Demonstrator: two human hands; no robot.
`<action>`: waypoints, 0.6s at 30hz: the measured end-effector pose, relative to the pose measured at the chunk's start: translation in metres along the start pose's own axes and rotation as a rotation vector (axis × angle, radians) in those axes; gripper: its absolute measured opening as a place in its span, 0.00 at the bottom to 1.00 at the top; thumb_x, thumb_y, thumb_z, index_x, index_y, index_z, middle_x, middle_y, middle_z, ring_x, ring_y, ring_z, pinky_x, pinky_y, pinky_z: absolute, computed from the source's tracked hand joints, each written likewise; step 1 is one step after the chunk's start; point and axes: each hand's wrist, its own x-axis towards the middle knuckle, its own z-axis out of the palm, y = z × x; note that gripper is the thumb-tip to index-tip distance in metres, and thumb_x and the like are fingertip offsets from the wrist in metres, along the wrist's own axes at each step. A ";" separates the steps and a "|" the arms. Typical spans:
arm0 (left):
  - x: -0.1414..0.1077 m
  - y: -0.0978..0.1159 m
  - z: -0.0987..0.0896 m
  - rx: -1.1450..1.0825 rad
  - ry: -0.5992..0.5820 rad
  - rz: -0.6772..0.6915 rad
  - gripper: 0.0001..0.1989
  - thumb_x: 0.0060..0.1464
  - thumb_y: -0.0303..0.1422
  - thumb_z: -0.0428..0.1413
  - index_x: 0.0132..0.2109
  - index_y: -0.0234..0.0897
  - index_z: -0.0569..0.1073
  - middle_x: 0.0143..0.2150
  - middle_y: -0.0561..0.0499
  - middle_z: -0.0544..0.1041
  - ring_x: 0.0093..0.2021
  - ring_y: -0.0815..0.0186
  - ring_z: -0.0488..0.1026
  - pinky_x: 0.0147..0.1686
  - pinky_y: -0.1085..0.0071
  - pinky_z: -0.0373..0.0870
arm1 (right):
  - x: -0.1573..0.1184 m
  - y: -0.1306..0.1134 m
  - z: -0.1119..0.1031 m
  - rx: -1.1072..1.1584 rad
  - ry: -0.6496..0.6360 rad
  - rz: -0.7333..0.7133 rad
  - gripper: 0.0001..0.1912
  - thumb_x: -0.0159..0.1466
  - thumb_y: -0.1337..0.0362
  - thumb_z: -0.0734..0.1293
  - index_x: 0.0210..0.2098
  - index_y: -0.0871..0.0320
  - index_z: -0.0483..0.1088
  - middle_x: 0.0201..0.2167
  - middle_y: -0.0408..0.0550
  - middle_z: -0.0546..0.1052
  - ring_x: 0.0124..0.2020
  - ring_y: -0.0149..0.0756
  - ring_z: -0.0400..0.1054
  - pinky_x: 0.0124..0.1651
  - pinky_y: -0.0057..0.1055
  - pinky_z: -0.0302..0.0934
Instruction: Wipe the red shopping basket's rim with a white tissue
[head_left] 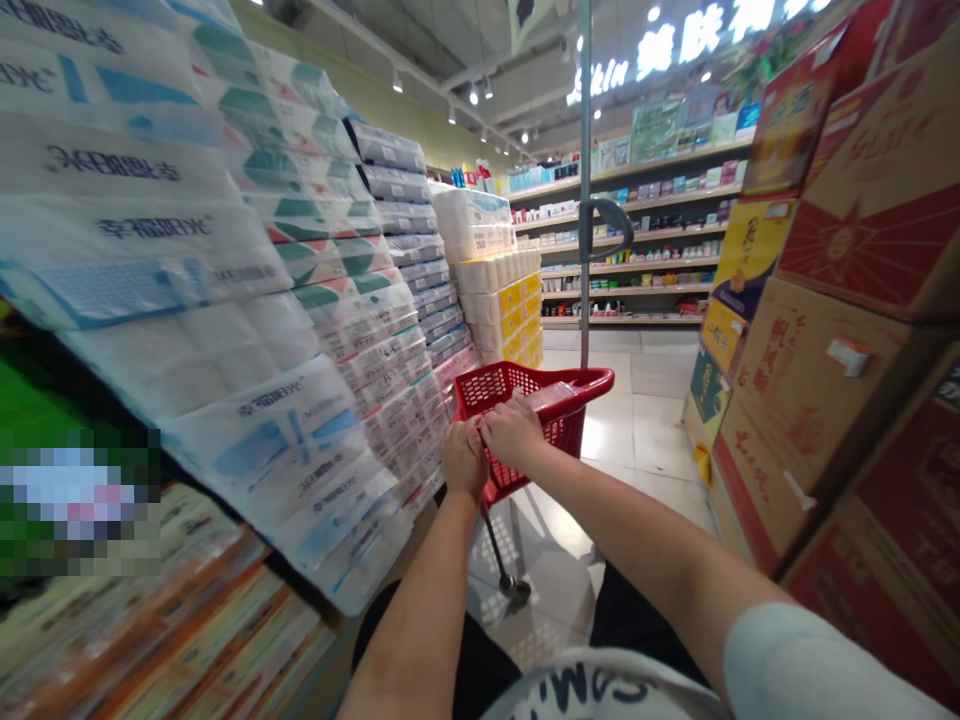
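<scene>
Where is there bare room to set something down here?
The tiled floor is bare between the red cart and the stacked cartons on the right, and beyond the cart towards the shelves. Crowded: the left, where wrapped packs rise close beside the cart. The cart's inside is too hidden to judge.

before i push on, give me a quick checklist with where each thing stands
- Left hand on the red cart: ok
- Right hand on it too: ok
- Cart apart from the stacked boxes on the right: ok, floor tiles show between
- Cart off the paper packs on the left: cannot tell, they overlap in view
- Grey pole out of the way: cannot tell, its foot is hidden
- All wheels free: cannot tell, not all visible
</scene>
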 end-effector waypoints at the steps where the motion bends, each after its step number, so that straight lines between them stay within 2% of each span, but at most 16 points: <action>1: 0.000 0.001 0.000 0.000 -0.001 -0.011 0.24 0.65 0.35 0.31 0.48 0.39 0.71 0.40 0.46 0.73 0.44 0.60 0.67 0.48 0.61 0.62 | 0.010 0.000 -0.003 -0.017 -0.117 -0.025 0.16 0.66 0.62 0.59 0.28 0.59 0.74 0.30 0.54 0.77 0.37 0.44 0.69 0.50 0.45 0.54; 3: 0.000 0.003 -0.001 0.005 -0.011 -0.015 0.24 0.65 0.35 0.31 0.50 0.38 0.70 0.40 0.45 0.73 0.45 0.60 0.67 0.49 0.61 0.62 | 0.025 0.000 -0.007 -0.028 -0.344 -0.084 0.14 0.63 0.63 0.62 0.26 0.60 0.75 0.28 0.55 0.78 0.35 0.45 0.70 0.44 0.44 0.57; 4: 0.000 0.003 -0.001 0.008 -0.017 -0.009 0.24 0.65 0.36 0.31 0.51 0.38 0.70 0.41 0.45 0.73 0.45 0.60 0.67 0.49 0.61 0.62 | 0.027 0.001 -0.007 -0.025 -0.362 -0.087 0.14 0.63 0.63 0.62 0.26 0.60 0.75 0.28 0.55 0.78 0.34 0.46 0.71 0.44 0.44 0.57; 6: 0.000 0.003 -0.001 0.020 -0.027 0.006 0.24 0.65 0.36 0.32 0.52 0.37 0.69 0.41 0.45 0.73 0.46 0.59 0.67 0.49 0.60 0.62 | 0.019 0.002 -0.005 -0.002 -0.266 -0.083 0.15 0.64 0.62 0.60 0.28 0.60 0.75 0.30 0.55 0.78 0.35 0.45 0.70 0.45 0.44 0.55; 9: -0.001 0.002 -0.001 0.049 -0.033 0.013 0.23 0.65 0.37 0.33 0.52 0.37 0.69 0.41 0.45 0.73 0.45 0.59 0.67 0.49 0.60 0.62 | -0.009 0.001 0.003 0.048 0.057 -0.031 0.16 0.68 0.62 0.56 0.35 0.59 0.74 0.36 0.53 0.77 0.42 0.44 0.66 0.50 0.42 0.52; 11: -0.001 0.003 -0.001 0.054 -0.031 0.016 0.23 0.65 0.37 0.33 0.52 0.36 0.69 0.40 0.45 0.73 0.45 0.59 0.67 0.49 0.61 0.62 | -0.018 0.000 0.007 0.061 0.148 0.011 0.15 0.68 0.62 0.56 0.37 0.59 0.73 0.38 0.53 0.76 0.44 0.44 0.64 0.50 0.40 0.51; 13: -0.001 0.003 -0.001 0.047 -0.021 0.015 0.23 0.65 0.36 0.33 0.51 0.36 0.69 0.40 0.45 0.73 0.44 0.60 0.67 0.48 0.61 0.62 | -0.015 0.000 0.007 0.047 0.110 0.002 0.15 0.67 0.62 0.57 0.34 0.59 0.73 0.35 0.52 0.75 0.41 0.43 0.64 0.50 0.41 0.51; 16: -0.001 0.004 -0.002 0.045 -0.014 0.026 0.22 0.65 0.35 0.33 0.48 0.36 0.70 0.40 0.45 0.73 0.43 0.60 0.67 0.48 0.61 0.63 | -0.001 0.003 0.004 0.007 -0.061 -0.078 0.16 0.66 0.62 0.59 0.27 0.59 0.72 0.29 0.51 0.75 0.34 0.41 0.64 0.50 0.42 0.50; 18: -0.002 0.004 -0.002 0.050 -0.012 0.035 0.22 0.65 0.35 0.34 0.47 0.36 0.71 0.39 0.45 0.73 0.44 0.60 0.67 0.48 0.60 0.63 | -0.001 0.003 0.003 0.001 -0.061 -0.093 0.16 0.66 0.62 0.58 0.26 0.59 0.72 0.29 0.51 0.74 0.34 0.41 0.64 0.50 0.42 0.50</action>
